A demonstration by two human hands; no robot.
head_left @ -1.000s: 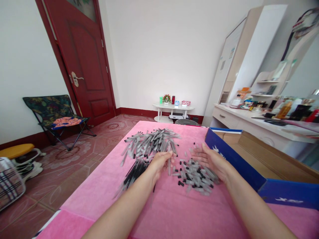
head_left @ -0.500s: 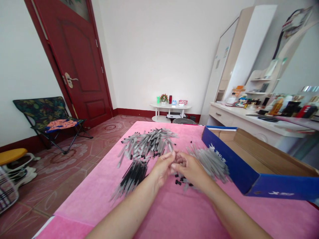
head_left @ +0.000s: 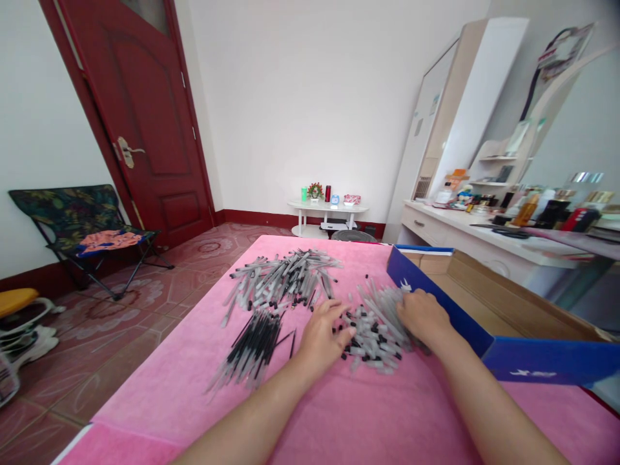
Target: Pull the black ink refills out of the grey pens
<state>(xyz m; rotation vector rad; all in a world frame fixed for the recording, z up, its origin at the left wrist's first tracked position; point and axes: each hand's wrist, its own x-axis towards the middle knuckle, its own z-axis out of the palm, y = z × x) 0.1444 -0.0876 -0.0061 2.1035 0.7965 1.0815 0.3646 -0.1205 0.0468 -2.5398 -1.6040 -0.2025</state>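
My left hand (head_left: 323,336) is over the pink cloth with its fingers apart and nothing visible in them. Just right of its fingertips lies a heap of short clear and black pen caps (head_left: 372,345). My right hand (head_left: 424,316) is at the bundle of clear pen barrels (head_left: 380,303), fingers curled down; what they pinch is hidden. Left of my left hand lies a stack of dark pen refills (head_left: 254,342), with a few loose ones beside it. Behind them spreads a large pile of whole capped pens (head_left: 290,274).
A blue cardboard box (head_left: 445,316), open at the top, stands right of the barrels. The pink cloth (head_left: 159,394) covers the table. Farther off are a folding chair (head_left: 68,210), a red door (head_left: 140,123), a low white table (head_left: 329,208) and a dressing table (head_left: 484,236) crowded with bottles.
My hands, together before, have parted. The right moved right to the clear barrels; the left opened by the caps, uncovering the cap heap. The view shifted slightly.
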